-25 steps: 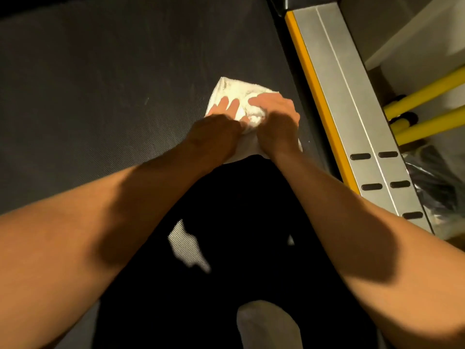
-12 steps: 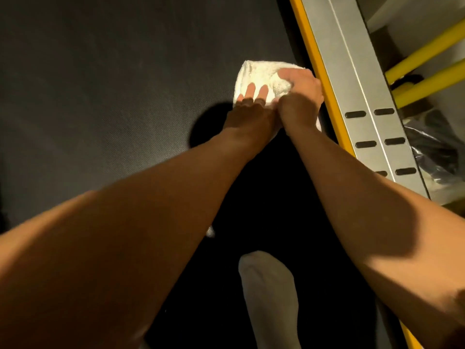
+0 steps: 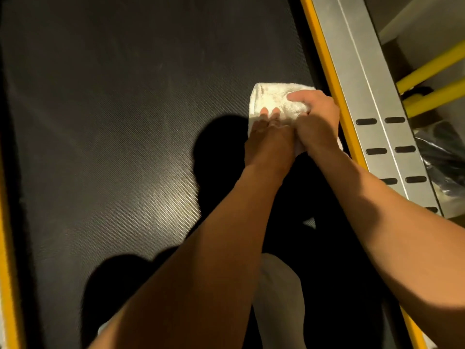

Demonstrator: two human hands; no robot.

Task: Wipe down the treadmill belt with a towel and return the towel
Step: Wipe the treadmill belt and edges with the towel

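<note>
Fingers (image 3: 275, 112) on the left hand (image 3: 269, 139) are straight and close together, pressing flat on the white towel (image 3: 270, 95). The right hand (image 3: 318, 122) has its fingers curled over a bunched-up bit of the towel, gripping it.

Closest to the camera there's a white sock (image 3: 279, 298) down low between the two bare forearms, mostly in shadow. Both arms reach forward and the hands sit touching, side by side, on the near part of the towel.

The towel lies on the dark treadmill belt (image 3: 125, 122), right up at its right edge, just beside the yellow strip (image 3: 324, 71). Past that strip runs the silver side rail (image 3: 357, 84) with dark oval slots. Off to the far right are two yellow bars (image 3: 432, 64), with something black and shiny (image 3: 442, 157) beside the rail, can't tell what it is.
</note>
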